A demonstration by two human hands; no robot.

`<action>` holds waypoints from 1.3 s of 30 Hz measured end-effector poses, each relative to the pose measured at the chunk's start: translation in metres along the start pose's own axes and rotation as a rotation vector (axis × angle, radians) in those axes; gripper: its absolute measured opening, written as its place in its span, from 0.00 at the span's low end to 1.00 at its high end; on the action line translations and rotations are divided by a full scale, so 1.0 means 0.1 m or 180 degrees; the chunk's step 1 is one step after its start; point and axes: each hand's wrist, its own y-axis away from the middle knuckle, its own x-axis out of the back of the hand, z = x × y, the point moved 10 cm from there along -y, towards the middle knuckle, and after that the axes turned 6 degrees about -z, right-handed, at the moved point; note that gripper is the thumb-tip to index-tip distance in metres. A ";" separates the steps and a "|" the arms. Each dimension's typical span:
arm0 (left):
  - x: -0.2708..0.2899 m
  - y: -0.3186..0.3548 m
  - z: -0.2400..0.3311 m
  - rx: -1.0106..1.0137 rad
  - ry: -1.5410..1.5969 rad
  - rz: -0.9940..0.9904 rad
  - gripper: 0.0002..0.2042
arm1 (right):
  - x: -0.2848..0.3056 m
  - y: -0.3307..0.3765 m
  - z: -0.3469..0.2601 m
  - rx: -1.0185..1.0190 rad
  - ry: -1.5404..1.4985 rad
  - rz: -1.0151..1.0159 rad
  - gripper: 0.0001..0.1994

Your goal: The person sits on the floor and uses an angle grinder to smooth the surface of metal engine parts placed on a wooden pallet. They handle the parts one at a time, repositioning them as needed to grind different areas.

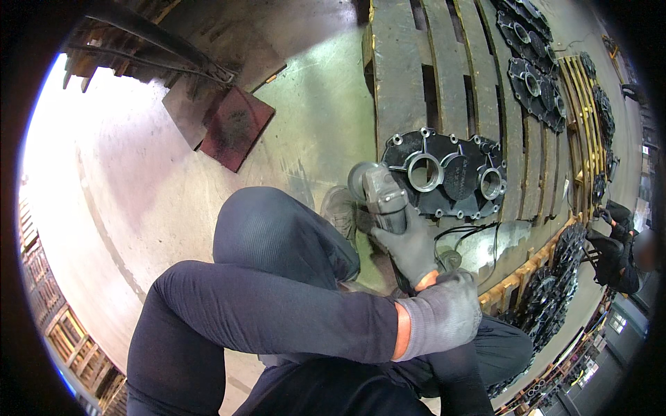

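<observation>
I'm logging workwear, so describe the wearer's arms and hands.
Both the left hand and the right hand wear grey gloves; the left cuff looks ribbed and knitted. The left sleeve is dark, long and close-fitting, stopping short of the glove. The right sleeve is dark too, partly hidden.

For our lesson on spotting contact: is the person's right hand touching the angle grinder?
Touching. The head view shows the gray-gloved right hand wrapped around the rear of the angle grinder, with no gap between glove and tool.
</observation>
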 end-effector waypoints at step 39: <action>-0.24 0.02 0.04 0.0158 -0.0041 0.0401 0.06 | -0.05 0.17 -0.01 -0.0349 -0.0407 -0.0014 0.30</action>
